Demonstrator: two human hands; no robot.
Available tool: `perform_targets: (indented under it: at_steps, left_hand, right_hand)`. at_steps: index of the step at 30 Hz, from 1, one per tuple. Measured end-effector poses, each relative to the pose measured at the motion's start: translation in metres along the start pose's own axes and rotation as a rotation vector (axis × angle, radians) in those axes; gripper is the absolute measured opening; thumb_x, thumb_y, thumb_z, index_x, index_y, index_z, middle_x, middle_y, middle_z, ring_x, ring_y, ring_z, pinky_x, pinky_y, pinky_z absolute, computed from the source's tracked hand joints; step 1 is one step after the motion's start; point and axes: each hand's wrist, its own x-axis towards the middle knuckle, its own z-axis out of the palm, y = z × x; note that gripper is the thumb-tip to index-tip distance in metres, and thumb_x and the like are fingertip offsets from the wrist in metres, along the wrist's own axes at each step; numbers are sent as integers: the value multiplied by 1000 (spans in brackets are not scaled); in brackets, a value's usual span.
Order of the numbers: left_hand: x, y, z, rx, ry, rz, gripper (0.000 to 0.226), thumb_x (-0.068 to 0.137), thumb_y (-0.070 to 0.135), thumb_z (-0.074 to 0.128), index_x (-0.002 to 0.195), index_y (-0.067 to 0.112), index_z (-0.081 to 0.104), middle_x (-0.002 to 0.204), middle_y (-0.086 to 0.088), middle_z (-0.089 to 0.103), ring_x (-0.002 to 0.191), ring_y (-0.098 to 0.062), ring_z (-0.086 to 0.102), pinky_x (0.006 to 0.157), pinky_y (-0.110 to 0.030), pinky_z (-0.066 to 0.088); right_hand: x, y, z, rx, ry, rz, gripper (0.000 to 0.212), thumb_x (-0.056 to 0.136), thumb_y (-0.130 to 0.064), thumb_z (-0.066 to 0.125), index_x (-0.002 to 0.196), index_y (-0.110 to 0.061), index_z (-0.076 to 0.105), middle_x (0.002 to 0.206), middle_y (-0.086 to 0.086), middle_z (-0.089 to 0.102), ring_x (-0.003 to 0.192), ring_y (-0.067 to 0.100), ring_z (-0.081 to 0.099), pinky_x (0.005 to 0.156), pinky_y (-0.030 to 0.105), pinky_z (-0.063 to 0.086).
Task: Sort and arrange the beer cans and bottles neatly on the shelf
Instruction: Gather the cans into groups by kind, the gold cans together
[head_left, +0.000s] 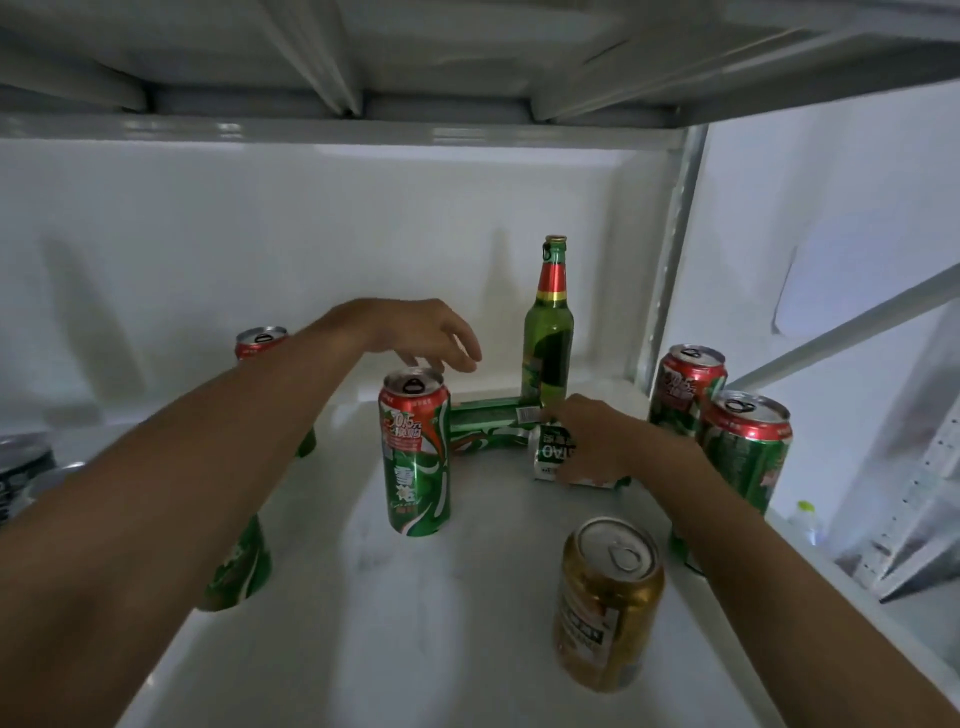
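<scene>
On a white shelf (415, 623), the left hand (421, 332) hovers with loose, empty fingers over an upright green-and-red can (415, 452). At two o'clock from it stands a green bottle (548, 332). At four o'clock, the right hand (592, 441) grasps a toppled white-labelled can (550, 454).

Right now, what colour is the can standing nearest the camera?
Gold, with a silver top; the gold can shows in the head view.

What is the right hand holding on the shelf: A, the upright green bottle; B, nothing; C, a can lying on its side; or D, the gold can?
C: the right hand has its fingers curled round the lying white-and-green can, while the green bottle and gold can stand untouched.
</scene>
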Motion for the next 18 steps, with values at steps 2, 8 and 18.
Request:
perform_targets:
  at_steps: [2, 8, 18]
  left_hand:
    - [16, 3, 6, 155, -89, -26, 36, 89, 46, 79, 122, 35, 71, 123, 4, 71, 111, -21, 70, 92, -40, 60]
    - [67, 18, 34, 641, -339, -157, 79, 78, 64, 80, 137, 14, 63, 131, -9, 65, 107, -30, 70, 95, -47, 60]
    - [83, 27, 50, 718, -338, -135, 86, 78, 58, 83, 146, 15, 54, 139, -10, 60, 117, -32, 64, 99, -47, 57]
  right_hand:
    - [5, 4, 6, -43, 1, 21, 85, 82, -27, 77, 153, -19, 32, 143, 12, 47, 126, 33, 52, 104, 43, 47]
    - [10, 9, 14, -110, 53, 3, 82, 82, -26, 74, 152, -26, 32, 139, 10, 53, 122, 31, 55, 98, 44, 50]
    - [12, 9, 13, 56, 179, -51, 78, 72, -30, 78, 142, -30, 42, 127, 6, 58, 109, 29, 61, 88, 45, 55]
